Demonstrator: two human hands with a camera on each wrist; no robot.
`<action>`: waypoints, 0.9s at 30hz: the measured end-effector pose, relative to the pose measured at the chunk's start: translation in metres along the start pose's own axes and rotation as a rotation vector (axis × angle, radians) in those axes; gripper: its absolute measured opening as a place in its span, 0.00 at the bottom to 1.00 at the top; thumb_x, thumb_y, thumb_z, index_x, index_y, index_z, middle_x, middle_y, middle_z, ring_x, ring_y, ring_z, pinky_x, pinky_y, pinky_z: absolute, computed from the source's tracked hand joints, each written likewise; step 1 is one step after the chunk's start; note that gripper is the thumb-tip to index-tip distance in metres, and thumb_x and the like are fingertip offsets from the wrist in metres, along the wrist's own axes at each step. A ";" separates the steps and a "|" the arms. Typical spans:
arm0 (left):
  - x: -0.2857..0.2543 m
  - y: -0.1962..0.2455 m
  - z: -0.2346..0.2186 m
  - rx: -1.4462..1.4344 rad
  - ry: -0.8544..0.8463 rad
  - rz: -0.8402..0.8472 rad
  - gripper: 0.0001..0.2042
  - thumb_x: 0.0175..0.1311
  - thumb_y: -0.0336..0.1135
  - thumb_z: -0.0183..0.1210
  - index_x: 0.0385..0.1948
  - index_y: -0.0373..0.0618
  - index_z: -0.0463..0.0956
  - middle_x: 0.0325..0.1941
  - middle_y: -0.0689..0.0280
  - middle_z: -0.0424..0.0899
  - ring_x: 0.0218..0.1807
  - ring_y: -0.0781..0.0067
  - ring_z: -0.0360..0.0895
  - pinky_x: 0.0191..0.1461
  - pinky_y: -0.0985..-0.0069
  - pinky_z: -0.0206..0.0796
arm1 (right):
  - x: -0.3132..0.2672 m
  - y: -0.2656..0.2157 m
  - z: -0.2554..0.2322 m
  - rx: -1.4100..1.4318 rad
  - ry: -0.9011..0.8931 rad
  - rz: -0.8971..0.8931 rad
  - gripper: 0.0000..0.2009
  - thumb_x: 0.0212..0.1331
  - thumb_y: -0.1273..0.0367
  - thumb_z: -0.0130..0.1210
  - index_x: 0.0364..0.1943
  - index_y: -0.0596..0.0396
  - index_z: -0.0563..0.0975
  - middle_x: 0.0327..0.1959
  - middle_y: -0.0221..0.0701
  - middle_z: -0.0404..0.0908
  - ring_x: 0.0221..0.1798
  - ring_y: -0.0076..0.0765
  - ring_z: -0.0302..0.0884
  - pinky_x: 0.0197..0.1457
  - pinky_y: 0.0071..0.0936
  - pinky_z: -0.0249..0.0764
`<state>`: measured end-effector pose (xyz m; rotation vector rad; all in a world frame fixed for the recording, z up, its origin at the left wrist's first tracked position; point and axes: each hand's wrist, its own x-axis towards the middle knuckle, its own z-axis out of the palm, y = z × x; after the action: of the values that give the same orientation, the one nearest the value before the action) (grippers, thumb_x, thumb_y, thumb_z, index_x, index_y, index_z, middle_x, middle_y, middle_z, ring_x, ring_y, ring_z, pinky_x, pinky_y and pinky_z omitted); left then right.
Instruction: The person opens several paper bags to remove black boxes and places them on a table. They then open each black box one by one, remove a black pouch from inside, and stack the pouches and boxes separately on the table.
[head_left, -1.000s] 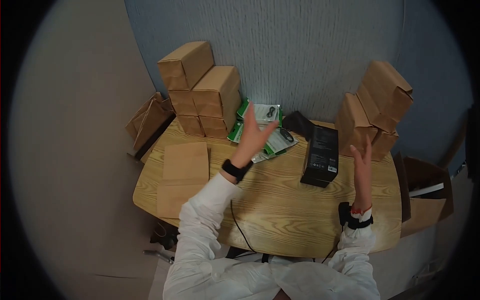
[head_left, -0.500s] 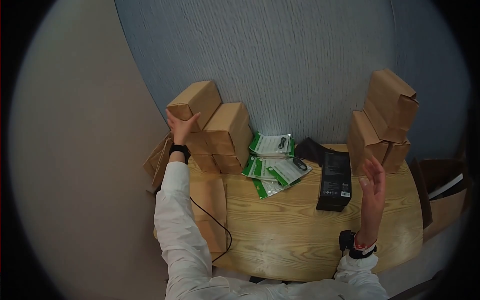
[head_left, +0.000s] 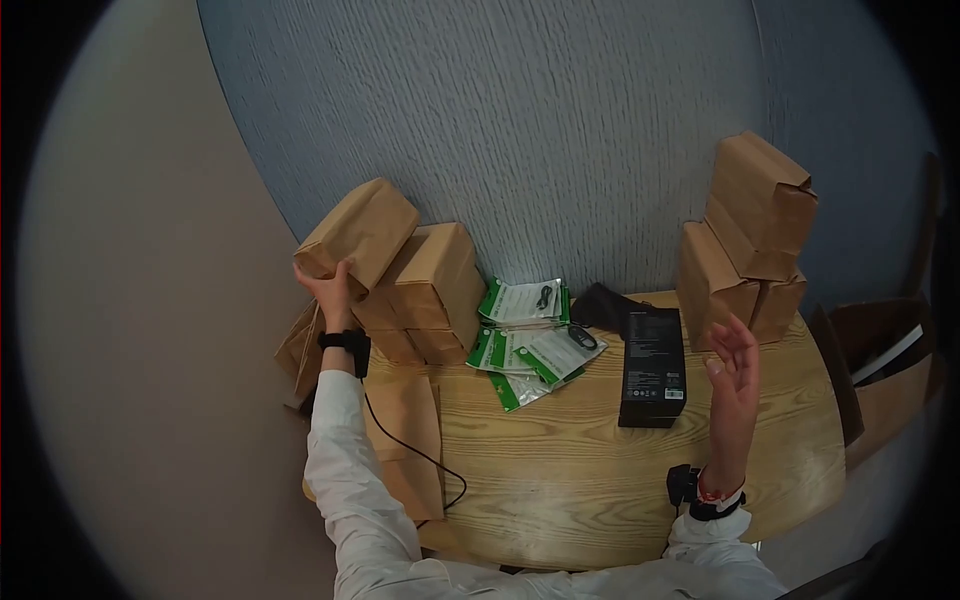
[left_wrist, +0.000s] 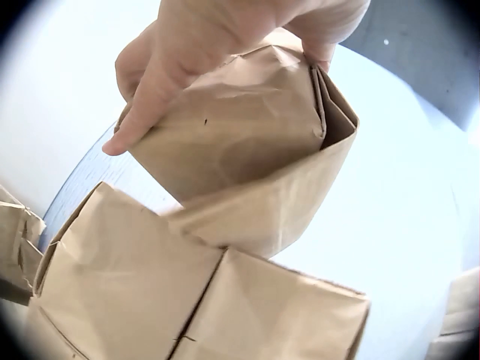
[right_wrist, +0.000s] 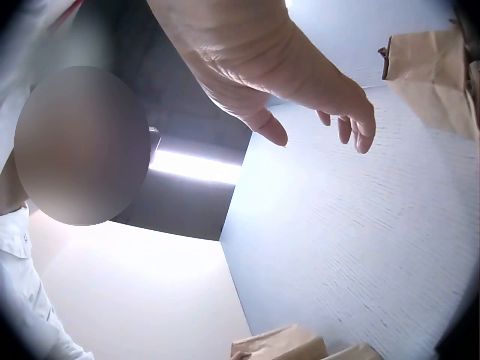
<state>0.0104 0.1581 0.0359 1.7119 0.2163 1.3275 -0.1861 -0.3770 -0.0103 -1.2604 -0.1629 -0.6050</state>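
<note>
My left hand [head_left: 330,292] grips the near end of a folded brown paper bag package [head_left: 365,232], fingers at one side and thumb at the other. The package is tilted above the stack of paper bag packages [head_left: 432,275] at the back left. In the left wrist view, its folded end [left_wrist: 247,135] lies under my hand, just above two packages standing side by side [left_wrist: 135,277]. My right hand [head_left: 737,375] hovers with loosely bent fingers, holding nothing, right of a black box [head_left: 653,365].
Green-and-white packets [head_left: 540,340] with cables lie mid-table, beside a dark pouch [head_left: 607,307]. More paper bag packages [head_left: 765,205] are stacked at the back right. A flat paper bag [head_left: 410,430] lies at the left, with a black cord across it. An open cardboard box [head_left: 895,395] stands beyond the right edge.
My left hand has moved from above the table's middle to the left stack, taken hold of the top package and tilted it. My right hand's fingers have bent a little.
</note>
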 end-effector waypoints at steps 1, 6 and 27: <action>-0.006 0.012 -0.010 -0.129 -0.034 -0.082 0.52 0.47 0.41 0.68 0.69 0.43 0.35 0.69 0.48 0.50 0.68 0.51 0.53 0.71 0.58 0.48 | -0.001 0.000 0.001 0.006 0.005 0.004 0.26 0.58 0.78 0.49 0.63 0.57 0.62 0.58 0.39 0.66 0.63 0.36 0.62 0.68 0.32 0.57; -0.062 0.100 -0.059 -0.627 -0.214 -0.297 0.41 0.56 0.43 0.60 0.69 0.51 0.44 0.65 0.54 0.60 0.61 0.58 0.66 0.60 0.65 0.65 | -0.009 0.010 0.020 0.275 -0.187 0.096 0.28 0.58 0.79 0.51 0.64 0.57 0.58 0.59 0.40 0.65 0.62 0.38 0.66 0.65 0.33 0.66; -0.356 0.087 -0.130 -0.605 -0.684 -0.937 0.32 0.65 0.41 0.53 0.67 0.50 0.45 0.64 0.59 0.62 0.63 0.61 0.64 0.62 0.64 0.64 | -0.033 -0.002 0.110 0.097 -0.830 0.466 0.15 0.62 0.63 0.57 0.43 0.61 0.72 0.31 0.29 0.79 0.26 0.22 0.77 0.18 0.17 0.71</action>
<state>-0.2736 -0.0404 -0.1401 1.1802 0.1570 0.0636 -0.1917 -0.2639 0.0116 -1.3331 -0.5581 0.3492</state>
